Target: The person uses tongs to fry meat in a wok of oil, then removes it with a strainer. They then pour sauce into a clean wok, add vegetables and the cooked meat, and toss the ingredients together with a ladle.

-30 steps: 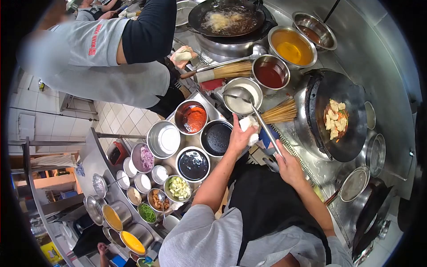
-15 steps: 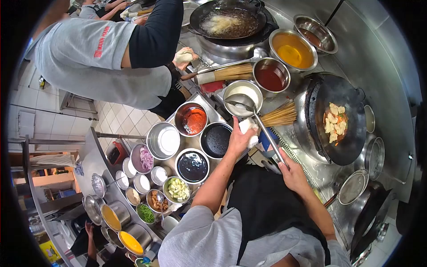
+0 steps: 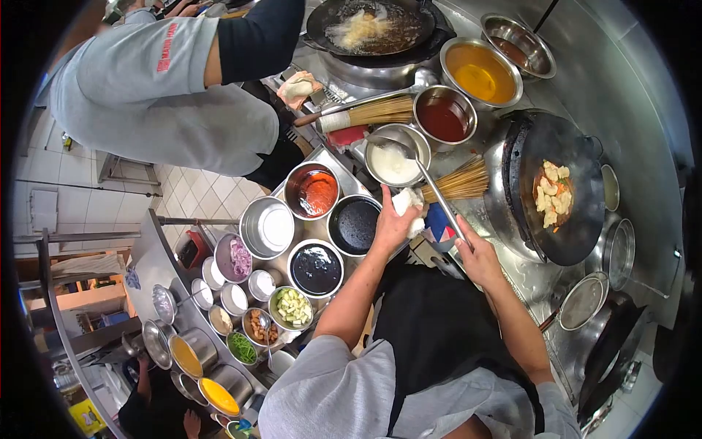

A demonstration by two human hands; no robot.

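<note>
My right hand (image 3: 477, 256) is closed around the long handle of a metal ladle (image 3: 443, 197). The ladle's bowl is tilted at the far rim of a steel pot (image 3: 425, 173) of white, starchy-looking stuff (image 3: 393, 165). Close below that pot, my left hand (image 3: 393, 223) grips a bunched white cloth (image 3: 409, 202). To the right, a black wok (image 3: 585, 161) on a burner holds pale food pieces (image 3: 553, 192) with bits of orange and green; neither hand touches it.
Left are containers of red sauce (image 3: 316, 192), dark liquids (image 3: 314, 268) and cut vegetables (image 3: 292, 307). Bamboo brushes (image 3: 461, 179), a red-brown sauce pot (image 3: 444, 121) and an oil bowl (image 3: 482, 77) stand beyond. A co-worker (image 3: 161, 110) stands by another bubbling wok (image 3: 365, 33). Strainers (image 3: 583, 301) lie right.
The ladle's bowl has shifted from the middle of the white-filled pot toward its far rim, showing more of the white contents. My left hand keeps the cloth.
</note>
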